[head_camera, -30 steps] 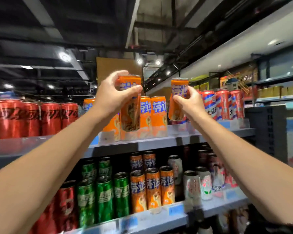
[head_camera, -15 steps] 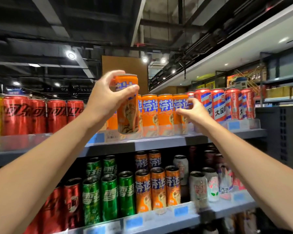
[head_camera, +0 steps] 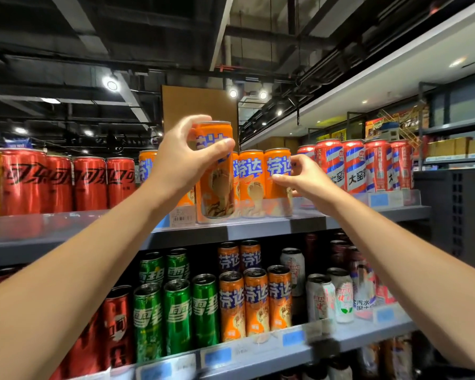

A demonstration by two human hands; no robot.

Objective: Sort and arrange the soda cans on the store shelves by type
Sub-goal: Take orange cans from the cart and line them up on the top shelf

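At the centre of the frame, nearest the camera, the left hand [head_camera: 181,163] gripped a tall slim orange aluminium soda can [head_camera: 215,171], thumb across its front and fingers curled round the top, holding it raised just in front of the upper grey metal shelf [head_camera: 258,229]. To its right, the right hand [head_camera: 305,179] had let go of the second orange can [head_camera: 278,182], which it had been carrying a second before; that can now stood upright on the upper shelf at the right end of the orange row, and the hand hovered beside it with fingers loosely spread, thumb and fingertips at most brushing its side and clasping nothing. That placement probably meant one more can had joined its own kind, leaving the left hand's can as the next to be set down. Further back, the red cans with black script [head_camera: 58,182] filled the left of the frame and the red, white and blue striped cans [head_camera: 354,165] stood immediately right of the orange row. Against the earlier frame, the left hand's can had barely shifted.
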